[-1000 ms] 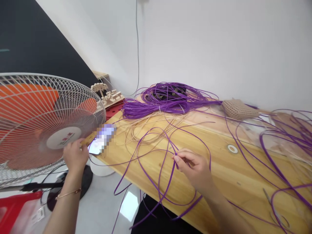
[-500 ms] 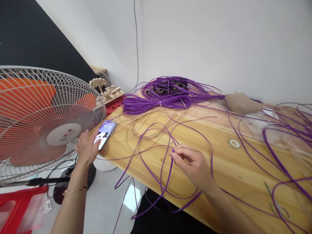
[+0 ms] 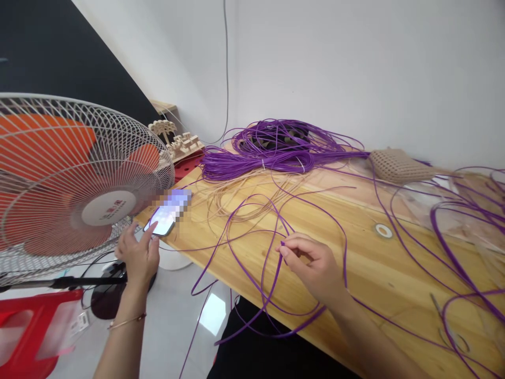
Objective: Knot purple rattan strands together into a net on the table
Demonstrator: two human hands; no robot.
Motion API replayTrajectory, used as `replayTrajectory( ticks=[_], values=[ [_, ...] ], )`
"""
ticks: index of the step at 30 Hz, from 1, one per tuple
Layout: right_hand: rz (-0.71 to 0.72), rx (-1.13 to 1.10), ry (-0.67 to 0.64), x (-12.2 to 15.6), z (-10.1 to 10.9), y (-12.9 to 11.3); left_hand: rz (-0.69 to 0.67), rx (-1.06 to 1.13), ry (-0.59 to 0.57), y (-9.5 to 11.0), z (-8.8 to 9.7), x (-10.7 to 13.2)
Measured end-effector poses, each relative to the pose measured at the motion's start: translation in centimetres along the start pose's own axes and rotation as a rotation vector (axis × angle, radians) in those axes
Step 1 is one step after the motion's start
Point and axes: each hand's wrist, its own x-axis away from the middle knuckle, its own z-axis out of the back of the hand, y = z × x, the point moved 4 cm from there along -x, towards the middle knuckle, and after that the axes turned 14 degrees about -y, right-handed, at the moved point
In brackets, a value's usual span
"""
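Observation:
A phone (image 3: 168,213) with a lit screen lies at the table's left corner, part of it blurred out. My left hand (image 3: 138,252) is at its near end, fingers apart, one fingertip over the lower screen; whether it touches I cannot tell. My right hand (image 3: 311,260) pinches a purple cord (image 3: 275,281) between thumb and fingers above the table. Loops of that cord spread around the hand and hang over the table's front edge. Behind them lies a tied bundle of purple cord (image 3: 236,164), with thin beige strands (image 3: 224,202) in front of it.
A large fan (image 3: 106,208) with orange blades stands close on the left. A beige woven piece (image 3: 398,166) sits at the back of the wooden table (image 3: 379,279). To the right are a roll of tape (image 3: 383,230) and scissors (image 3: 453,337). A red stool (image 3: 35,326) stands lower left.
My left hand has drawn back toward me along the phone, and the screen has changed from a cat picture to a pale display. My right hand keeps its pinch on the cord.

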Motion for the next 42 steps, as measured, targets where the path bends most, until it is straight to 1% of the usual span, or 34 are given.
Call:
replayTrajectory(
  ticks=[3,6,10,12,16,18,21,26,28,31,33,36,42],
  values=[
    [0.001,0.0,-0.006,0.0,-0.2,-0.1,0.002,-0.012,-0.026,0.0,-0.2,-0.4],
    [0.006,-0.002,-0.004,0.0,-0.2,-0.2,-0.041,-0.029,-0.02,0.2,-0.3,-0.8],
    [0.009,0.002,0.005,-0.1,-0.1,-0.3,-0.094,-0.07,-0.078,0.9,-0.6,-1.0],
    [0.013,0.001,0.007,-0.1,-0.1,-0.4,-0.079,-0.084,-0.071,1.1,-0.5,-0.8],
    [0.02,0.006,0.015,-0.1,0.0,-0.3,0.023,-0.089,0.008,1.0,0.3,0.0],
    [0.024,0.008,0.014,-0.1,0.0,-0.3,0.05,-0.087,0.008,0.9,0.7,0.0],
    [0.023,0.005,0.01,-0.2,-0.1,-0.2,0.022,-0.091,-0.037,1.0,0.8,-0.9],
    [0.011,-0.002,0.008,-0.1,-0.1,-0.2,-0.087,-0.223,-0.233,2.7,0.0,-3.4],
    [0.01,-0.008,0.018,0.0,0.0,-0.1,-0.102,-0.262,-0.273,3.3,-0.2,-4.0],
    [0.01,-0.014,0.033,0.1,0.1,0.1,-0.077,-0.259,-0.271,3.7,-0.1,-4.4],
    [0.008,-0.014,0.036,0.0,0.2,0.2,-0.042,-0.248,-0.249,3.7,0.1,-4.4],
    [0.004,-0.021,0.031,-0.1,0.2,0.3,-0.006,-0.234,-0.255,3.6,0.3,-4.4],
    [-0.005,-0.031,0.028,-0.2,0.1,0.4,-0.056,-0.244,-0.307,3.8,0.1,-4.2]
  ],
)
